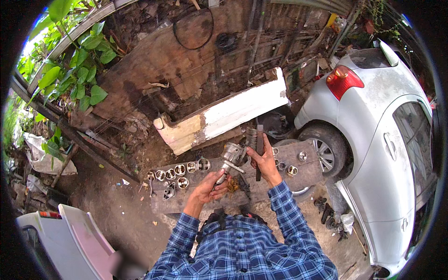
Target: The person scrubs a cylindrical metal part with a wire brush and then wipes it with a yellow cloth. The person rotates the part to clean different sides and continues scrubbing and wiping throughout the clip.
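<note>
My left hand [209,189] grips the shaft-like lower end of a grey cast-metal engine part [232,154], held up above a wooden plank bench [210,201]. In my right hand [265,161] is a wire brush [259,143] with a dark, flat back, held upright. Its bristles face left, close beside the metal part; whether they touch it, I cannot tell. Several metal pistons [180,170] stand in a row on the bench's left half. A flanged metal part [169,190] lies below them. A yellowish-brown clump [232,184] shows under my hands.
More pistons [292,170] stand on the bench's right end. A wrench [151,187] lies near its left edge. Beyond the bench rests a white and cream body panel [224,115]. A silver car [371,140] stands close at right, with loose dark parts [329,215] on the ground beside it.
</note>
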`<state>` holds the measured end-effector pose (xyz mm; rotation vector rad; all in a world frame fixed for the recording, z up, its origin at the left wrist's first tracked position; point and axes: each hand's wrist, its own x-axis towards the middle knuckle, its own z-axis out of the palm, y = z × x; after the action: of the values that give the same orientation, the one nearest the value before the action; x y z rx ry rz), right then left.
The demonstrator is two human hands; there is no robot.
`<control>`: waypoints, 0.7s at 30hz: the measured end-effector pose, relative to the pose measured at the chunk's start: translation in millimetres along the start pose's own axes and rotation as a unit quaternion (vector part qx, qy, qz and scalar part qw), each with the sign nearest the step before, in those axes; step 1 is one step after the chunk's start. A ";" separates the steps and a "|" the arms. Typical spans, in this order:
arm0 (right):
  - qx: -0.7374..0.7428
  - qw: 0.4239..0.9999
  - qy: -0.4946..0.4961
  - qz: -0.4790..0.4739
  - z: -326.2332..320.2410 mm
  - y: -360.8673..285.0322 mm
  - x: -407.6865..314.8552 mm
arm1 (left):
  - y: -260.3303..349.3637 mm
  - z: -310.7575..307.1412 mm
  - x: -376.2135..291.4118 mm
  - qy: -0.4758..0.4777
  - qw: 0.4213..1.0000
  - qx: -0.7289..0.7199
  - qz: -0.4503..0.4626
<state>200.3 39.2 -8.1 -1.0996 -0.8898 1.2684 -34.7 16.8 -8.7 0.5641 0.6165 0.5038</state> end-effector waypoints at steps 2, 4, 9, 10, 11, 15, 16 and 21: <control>-0.027 0.999 0.000 -0.024 2.9 4.2 -0.4 | 3.4 3.7 -1.4 0.045 0.993 0.110 0.010; -0.070 0.997 -0.007 -0.030 5.2 8.8 1.2 | 5.9 4.7 -1.1 0.108 0.971 0.213 0.005; -0.147 0.989 -0.019 -0.025 3.0 11.5 10.7 | 1.4 0.9 5.4 0.174 0.925 0.337 0.005; -0.170 0.984 -0.040 -0.024 1.4 9.3 10.5 | -1.4 0.3 6.8 0.187 0.919 0.348 0.006; -0.209 0.977 0.009 -0.025 0.1 6.2 10.3 | -3.9 -0.5 7.9 0.200 0.912 0.359 0.006; -0.353 0.921 0.093 -0.135 -0.5 -9.6 -8.6 | -11.9 -5.6 11.9 0.258 0.872 0.415 0.037; -0.398 0.893 0.076 -0.195 1.6 -12.4 -16.8 | -13.1 -7.1 12.9 0.274 0.851 0.446 0.040; -0.625 0.737 -0.178 -0.188 10.5 -21.3 -32.7 | -26.0 -5.7 14.5 0.329 0.711 0.599 0.166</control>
<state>192.2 8.9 17.4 -1.5411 -2.3082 0.3878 -21.2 8.0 -34.4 1.8101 1.5734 0.6034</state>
